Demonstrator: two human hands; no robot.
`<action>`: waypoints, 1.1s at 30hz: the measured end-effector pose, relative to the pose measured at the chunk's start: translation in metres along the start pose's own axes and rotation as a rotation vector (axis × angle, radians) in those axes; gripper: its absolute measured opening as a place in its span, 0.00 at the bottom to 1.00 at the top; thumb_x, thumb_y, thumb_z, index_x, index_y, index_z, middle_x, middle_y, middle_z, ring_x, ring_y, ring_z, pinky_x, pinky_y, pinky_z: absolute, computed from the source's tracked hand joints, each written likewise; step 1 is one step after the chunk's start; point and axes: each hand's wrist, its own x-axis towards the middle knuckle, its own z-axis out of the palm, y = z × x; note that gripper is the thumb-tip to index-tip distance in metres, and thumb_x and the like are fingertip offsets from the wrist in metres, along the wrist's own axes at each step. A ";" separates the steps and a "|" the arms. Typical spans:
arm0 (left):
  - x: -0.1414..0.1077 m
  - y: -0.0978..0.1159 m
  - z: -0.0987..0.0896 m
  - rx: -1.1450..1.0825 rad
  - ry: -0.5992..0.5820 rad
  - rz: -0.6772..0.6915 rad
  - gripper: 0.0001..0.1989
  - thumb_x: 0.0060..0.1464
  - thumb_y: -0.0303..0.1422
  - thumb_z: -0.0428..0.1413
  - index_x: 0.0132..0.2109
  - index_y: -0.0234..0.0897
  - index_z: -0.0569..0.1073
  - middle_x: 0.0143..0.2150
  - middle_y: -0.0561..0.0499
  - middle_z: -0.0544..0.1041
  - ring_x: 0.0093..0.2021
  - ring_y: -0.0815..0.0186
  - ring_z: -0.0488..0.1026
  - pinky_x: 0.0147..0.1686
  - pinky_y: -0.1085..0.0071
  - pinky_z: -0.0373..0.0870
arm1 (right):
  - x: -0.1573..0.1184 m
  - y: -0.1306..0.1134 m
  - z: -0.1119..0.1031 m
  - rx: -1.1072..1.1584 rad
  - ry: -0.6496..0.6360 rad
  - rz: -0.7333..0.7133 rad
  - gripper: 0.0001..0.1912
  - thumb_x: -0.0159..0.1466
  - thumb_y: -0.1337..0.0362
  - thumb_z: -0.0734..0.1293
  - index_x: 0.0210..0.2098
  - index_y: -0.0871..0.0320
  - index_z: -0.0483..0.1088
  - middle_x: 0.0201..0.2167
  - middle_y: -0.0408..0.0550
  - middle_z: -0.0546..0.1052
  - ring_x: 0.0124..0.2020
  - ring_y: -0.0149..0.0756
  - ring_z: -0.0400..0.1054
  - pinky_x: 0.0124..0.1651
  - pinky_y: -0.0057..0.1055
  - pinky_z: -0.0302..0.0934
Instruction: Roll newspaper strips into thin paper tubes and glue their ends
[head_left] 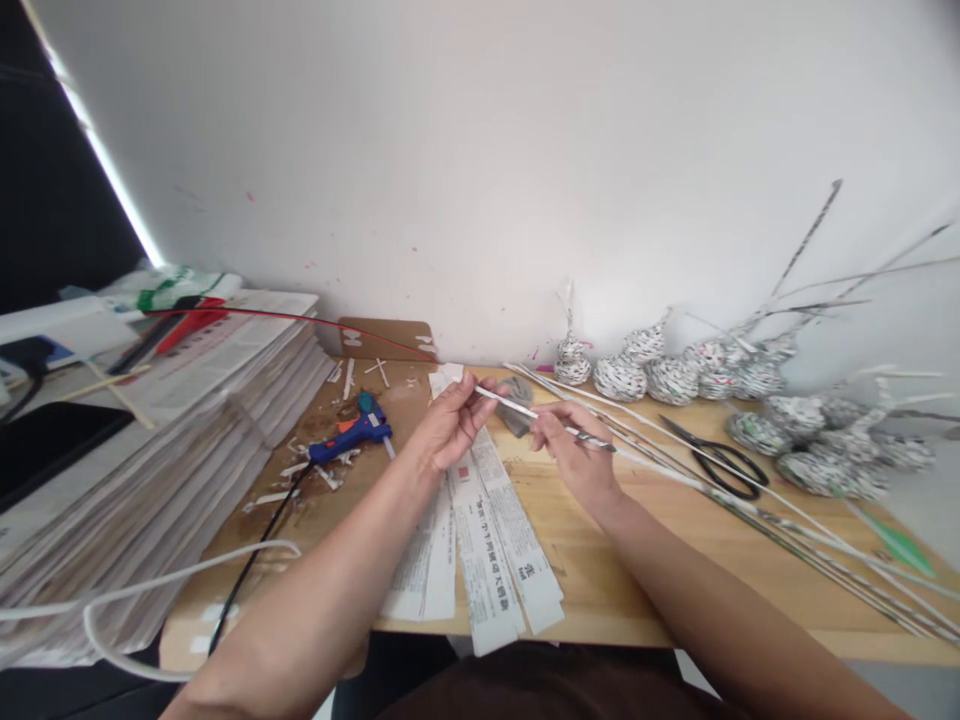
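Left hand (454, 420) and right hand (574, 450) each pinch a thin, rolled paper tube (506, 401) between thumb and fingers, holding it aslant above the table (600, 590), with its patterned end sticking out past the right hand. Should the two pinches pull unevenly, it could kink, I'd judge; should either one slacken, the roll could loosen. Below, printed paper strips (487, 560) fan out, some overhanging the near edge, where a brush of an arm could drag them off. Left of them, a black cord (279, 517) runs beside the left forearm (360, 560) up to a blue glue gun (349, 437); an elbow snagging that cord could jerk the gun about, and a hot tip could burn a finger, though whether it is heated I cannot tell. To the right, long paper tubes (765, 516) lie in a loose bundle near black-handled scissors (703, 451), which could nick them if knocked. Farther back, woven paper forms (619, 378) stand near the wall (465, 150), their long loose ends liable to catch a passing arm.
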 end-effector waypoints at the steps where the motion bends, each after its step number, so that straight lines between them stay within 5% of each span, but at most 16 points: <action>1: 0.001 0.001 0.000 -0.026 0.017 0.022 0.06 0.56 0.30 0.57 0.32 0.31 0.71 0.33 0.49 0.77 0.37 0.67 0.78 0.33 0.79 0.77 | -0.001 0.001 0.004 0.035 -0.024 0.049 0.14 0.61 0.53 0.66 0.39 0.57 0.72 0.27 0.44 0.73 0.23 0.31 0.67 0.23 0.28 0.58; 6: 0.009 0.006 -0.006 -0.107 0.162 0.100 0.07 0.57 0.29 0.56 0.31 0.31 0.71 0.26 0.51 0.74 0.29 0.70 0.77 0.27 0.81 0.76 | -0.030 -0.019 0.025 0.060 -0.357 0.420 0.21 0.66 0.50 0.58 0.47 0.57 0.70 0.30 0.46 0.73 0.24 0.30 0.69 0.21 0.25 0.58; 8: 0.013 0.008 -0.009 -0.121 0.209 0.106 0.07 0.57 0.29 0.55 0.31 0.30 0.71 0.25 0.51 0.74 0.27 0.71 0.76 0.26 0.81 0.75 | -0.047 -0.036 0.026 -0.076 -0.561 0.321 0.16 0.66 0.54 0.61 0.45 0.57 0.71 0.30 0.47 0.75 0.25 0.31 0.70 0.25 0.28 0.62; 9: 0.014 0.009 -0.010 -0.123 0.226 0.107 0.08 0.58 0.29 0.55 0.31 0.30 0.72 0.25 0.51 0.74 0.27 0.71 0.76 0.25 0.81 0.75 | -0.054 -0.045 0.023 -0.191 -0.610 0.162 0.13 0.66 0.57 0.62 0.42 0.56 0.73 0.32 0.48 0.76 0.30 0.33 0.71 0.32 0.30 0.65; 11: 0.015 0.011 -0.011 -0.122 0.252 0.105 0.09 0.58 0.29 0.54 0.31 0.29 0.72 0.25 0.50 0.73 0.26 0.71 0.75 0.24 0.82 0.74 | -0.061 -0.056 0.012 -0.438 -0.521 -0.200 0.11 0.64 0.61 0.64 0.45 0.56 0.73 0.40 0.51 0.76 0.43 0.39 0.69 0.47 0.38 0.64; 13: 0.015 0.011 -0.012 -0.124 0.268 0.105 0.10 0.59 0.30 0.53 0.30 0.30 0.71 0.24 0.50 0.73 0.25 0.72 0.74 0.22 0.82 0.72 | -0.061 -0.059 -0.006 -0.706 -0.393 -0.340 0.14 0.65 0.63 0.63 0.50 0.56 0.71 0.45 0.53 0.75 0.49 0.44 0.66 0.54 0.44 0.59; 16: 0.015 0.011 -0.013 -0.132 0.268 0.105 0.11 0.58 0.34 0.54 0.30 0.32 0.70 0.23 0.53 0.71 0.23 0.72 0.72 0.18 0.82 0.68 | -0.056 -0.046 -0.032 -1.098 -0.338 -0.217 0.20 0.65 0.61 0.62 0.55 0.61 0.67 0.45 0.58 0.75 0.47 0.49 0.66 0.51 0.49 0.59; 19: 0.014 0.012 -0.013 -0.140 0.236 0.077 0.11 0.56 0.37 0.56 0.31 0.34 0.68 0.23 0.54 0.70 0.21 0.73 0.71 0.14 0.83 0.62 | -0.059 -0.030 -0.045 -1.242 -0.373 -0.094 0.18 0.67 0.61 0.59 0.53 0.62 0.68 0.42 0.58 0.76 0.43 0.49 0.68 0.48 0.46 0.61; 25: 0.012 0.016 -0.011 -0.132 0.244 0.119 0.13 0.57 0.40 0.53 0.32 0.34 0.66 0.21 0.55 0.67 0.19 0.75 0.68 0.12 0.86 0.54 | -0.073 -0.031 -0.039 -1.011 -0.410 0.004 0.16 0.69 0.60 0.55 0.51 0.58 0.67 0.46 0.54 0.75 0.47 0.42 0.68 0.49 0.37 0.59; 28: 0.012 0.018 -0.010 -0.130 0.260 0.163 0.15 0.59 0.42 0.50 0.31 0.34 0.65 0.20 0.56 0.66 0.18 0.76 0.66 0.13 0.85 0.54 | -0.073 -0.034 -0.036 -0.954 -0.467 0.132 0.15 0.68 0.57 0.55 0.43 0.57 0.69 0.37 0.52 0.76 0.38 0.42 0.70 0.41 0.36 0.59; 30: 0.012 0.019 -0.009 -0.129 0.256 0.160 0.15 0.58 0.43 0.50 0.31 0.34 0.65 0.20 0.56 0.65 0.18 0.76 0.65 0.12 0.85 0.52 | -0.073 -0.032 -0.037 -0.806 -0.464 0.268 0.17 0.68 0.55 0.55 0.37 0.56 0.69 0.28 0.48 0.73 0.29 0.37 0.68 0.33 0.32 0.58; 33: 0.010 0.021 -0.007 -0.154 0.230 0.133 0.16 0.58 0.43 0.50 0.30 0.34 0.64 0.20 0.57 0.63 0.17 0.77 0.63 0.11 0.86 0.48 | -0.074 -0.026 -0.039 -0.266 -0.489 0.648 0.20 0.67 0.48 0.53 0.34 0.56 0.66 0.16 0.38 0.59 0.15 0.28 0.53 0.20 0.26 0.49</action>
